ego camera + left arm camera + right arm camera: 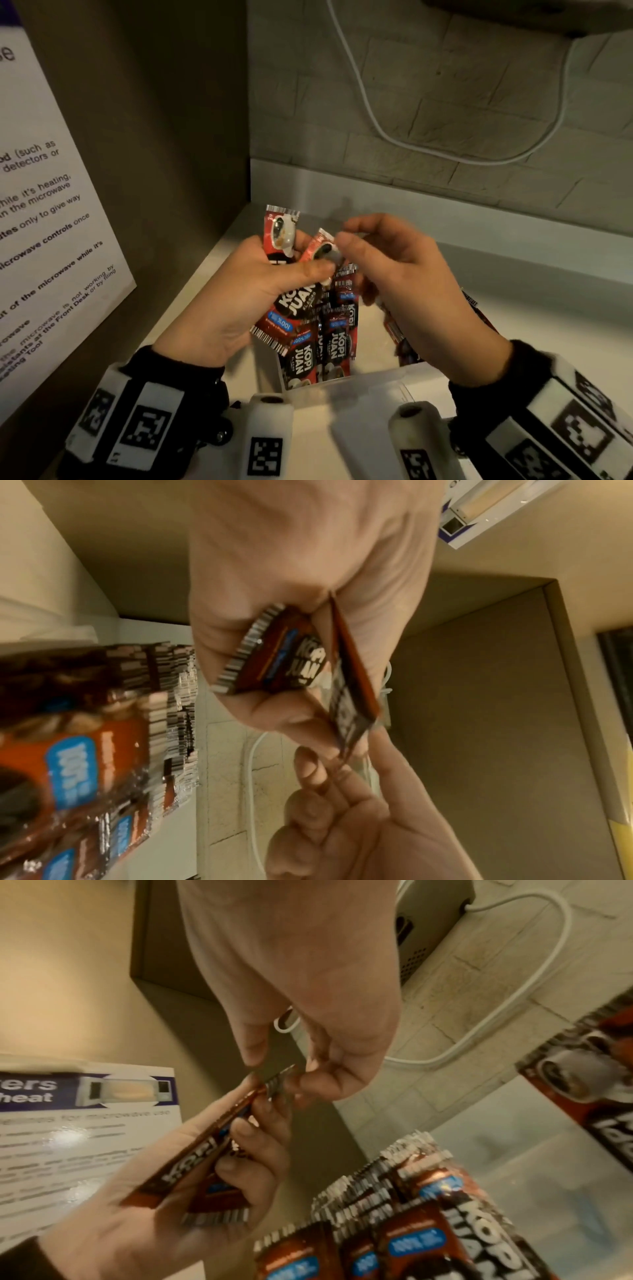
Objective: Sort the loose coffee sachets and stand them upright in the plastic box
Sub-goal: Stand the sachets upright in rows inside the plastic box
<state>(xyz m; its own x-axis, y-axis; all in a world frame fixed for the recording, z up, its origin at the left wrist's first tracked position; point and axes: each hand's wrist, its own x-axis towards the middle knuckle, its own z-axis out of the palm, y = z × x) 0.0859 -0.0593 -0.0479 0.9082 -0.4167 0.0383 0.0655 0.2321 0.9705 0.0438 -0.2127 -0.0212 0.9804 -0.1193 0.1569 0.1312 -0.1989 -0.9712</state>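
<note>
My left hand [291, 269] grips a small bunch of red-and-black Kopi Juan sachets [279, 236] above the clear plastic box [363, 381]. The right hand [342, 241] pinches the top end of one of those sachets [322, 248] between thumb and forefinger. Several more sachets [330, 339] stand upright inside the box, below both hands. In the left wrist view the held sachets [284, 656] lie curled in my left hand [274, 702]. The right wrist view has my right hand [284, 1069] nipping the striped sachet edge [279, 1085].
A printed microwave notice [51, 212] leans on the brown side panel at the left. A white cable [411, 145] loops down the brick-patterned back wall. An appliance's underside [548, 13] sits at the top right. The box stands on a white counter [548, 308].
</note>
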